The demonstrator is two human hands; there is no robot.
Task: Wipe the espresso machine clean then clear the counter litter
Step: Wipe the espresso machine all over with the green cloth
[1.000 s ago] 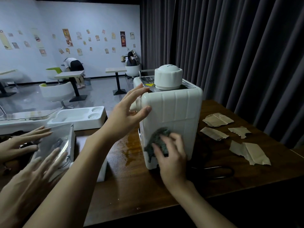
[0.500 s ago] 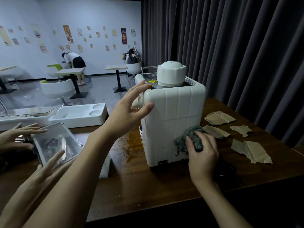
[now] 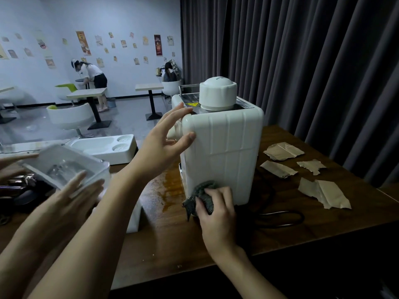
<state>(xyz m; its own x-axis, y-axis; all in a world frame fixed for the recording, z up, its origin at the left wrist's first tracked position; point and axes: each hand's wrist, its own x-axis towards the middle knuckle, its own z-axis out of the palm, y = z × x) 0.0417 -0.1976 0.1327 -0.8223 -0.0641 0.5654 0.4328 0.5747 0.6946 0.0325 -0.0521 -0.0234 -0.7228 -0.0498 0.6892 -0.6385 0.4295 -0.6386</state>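
One espresso machine [image 3: 224, 152], white, upright near the middle of the counter [image 3: 280, 234], ribbed panel toward the camera, round white cap [image 3: 218, 92] on top. One grey cloth [image 3: 204, 196], bunched, against the panel's lower left corner, just above the counter. Four brown paper scraps [image 3: 323, 194], torn, flat toward the counter's right edge, apart from the machine. One brown spill [image 3: 172, 186] on the wood, at the machine's left foot. One black cord [image 3: 280, 220], looped on the counter by the machine's right base. One white tray [image 3: 103, 147] with two round recesses, at the counter's far left edge. One clear box [image 3: 64, 167], blurred, between two other hands [image 3: 71, 197] at the left.

Counter of dark wood; dark curtain [image 3: 302, 61] behind and along the right; pale wall [image 3: 121, 18] with small posters beyond; café tables [image 3: 86, 93], tub chairs [image 3: 69, 116], two people [image 3: 92, 74] far off.

Left hand [image 3: 164, 143]: fingers straight and spread wide, braced on the machine's upper left corner, thumb on the panel. Right hand [image 3: 216, 214]: fingers curled round the cloth, pressing it to the machine.
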